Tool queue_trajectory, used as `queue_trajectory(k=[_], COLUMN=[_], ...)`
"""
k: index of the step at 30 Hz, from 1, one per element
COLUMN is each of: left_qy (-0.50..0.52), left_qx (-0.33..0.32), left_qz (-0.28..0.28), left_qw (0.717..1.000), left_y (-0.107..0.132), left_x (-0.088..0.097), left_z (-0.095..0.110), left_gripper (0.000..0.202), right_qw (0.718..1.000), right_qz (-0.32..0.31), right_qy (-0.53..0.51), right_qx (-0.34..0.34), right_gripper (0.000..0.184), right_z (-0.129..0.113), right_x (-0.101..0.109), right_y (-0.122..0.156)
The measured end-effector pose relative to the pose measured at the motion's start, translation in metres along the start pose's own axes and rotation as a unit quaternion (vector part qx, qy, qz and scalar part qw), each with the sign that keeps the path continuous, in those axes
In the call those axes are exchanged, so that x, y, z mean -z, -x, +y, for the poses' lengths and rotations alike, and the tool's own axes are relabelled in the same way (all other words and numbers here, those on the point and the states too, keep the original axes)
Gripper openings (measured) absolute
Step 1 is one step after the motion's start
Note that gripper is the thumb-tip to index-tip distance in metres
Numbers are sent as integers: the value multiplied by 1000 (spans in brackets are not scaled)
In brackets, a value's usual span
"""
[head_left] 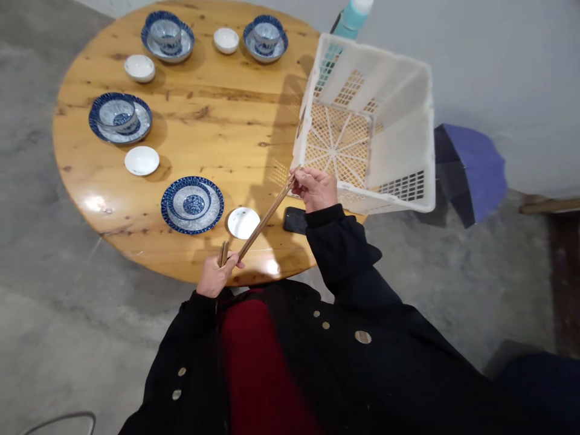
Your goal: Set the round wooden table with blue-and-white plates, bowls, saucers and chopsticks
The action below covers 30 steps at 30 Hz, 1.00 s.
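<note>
My right hand [315,188] is closed on the upper end of a pair of brown wooden chopsticks [266,216], which slant down to the left. My left hand [216,275] sits at the table's near edge, fingers wrapped round a short bundle of chopsticks [223,252] and touching the lower end of the slanting pair. Just beyond the hands lie a small white saucer [243,222] and a blue-and-white plate with a bowl [193,204]. A white plastic basket [368,127] stands tilted right behind my right hand.
The round wooden table [212,115] carries three more blue-and-white plate-and-bowl sets [120,116] and several small white dishes [142,161]. A black phone [295,220] lies under my right wrist. A teal bottle [353,15] stands behind the basket. A blue-purple seat [473,166] is on the right.
</note>
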<state>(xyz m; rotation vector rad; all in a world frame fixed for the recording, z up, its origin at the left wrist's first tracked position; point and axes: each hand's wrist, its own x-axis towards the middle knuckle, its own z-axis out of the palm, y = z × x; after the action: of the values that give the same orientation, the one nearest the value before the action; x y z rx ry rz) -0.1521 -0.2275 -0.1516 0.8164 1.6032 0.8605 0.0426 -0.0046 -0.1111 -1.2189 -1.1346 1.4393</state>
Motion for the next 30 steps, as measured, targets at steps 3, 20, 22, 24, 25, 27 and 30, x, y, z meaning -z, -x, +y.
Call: queue_trajectory(k=[3,20,22,24,25,27,30], left_qy=[0,11,13,19,26,46,80], left_qx=[6,15,25,41,47,57,66], left_qz=[-2,39,53,60,61,63,59], left_qw=[1000,999,998,997,997,995,993], left_y=[2,7,6,4,3,0,-5], left_x=[-1,-5,-7,-10,-11,-16,-23], left_z=[-2,-12,-16,-20,-23,-30,-41], left_gripper=[42,37,37,36,35,33,34], right_qw=[1000,991,986,981,979,974,966], right_qz=[-13,-86,-115,-134,-140,-149,-156], right_qy=[-3,20,30,47,56,75,83], right_qx=[6,-105,-119,-130,-136,-152,-190], right_gripper=[25,21,20,18,17,16,15], right_z=[2,39,46,54,59,69,83], right_x=[-5,-39,-42,-45,-47,-49,-52], right_y=[-1,-21,-22,-24,-26,-30,-38])
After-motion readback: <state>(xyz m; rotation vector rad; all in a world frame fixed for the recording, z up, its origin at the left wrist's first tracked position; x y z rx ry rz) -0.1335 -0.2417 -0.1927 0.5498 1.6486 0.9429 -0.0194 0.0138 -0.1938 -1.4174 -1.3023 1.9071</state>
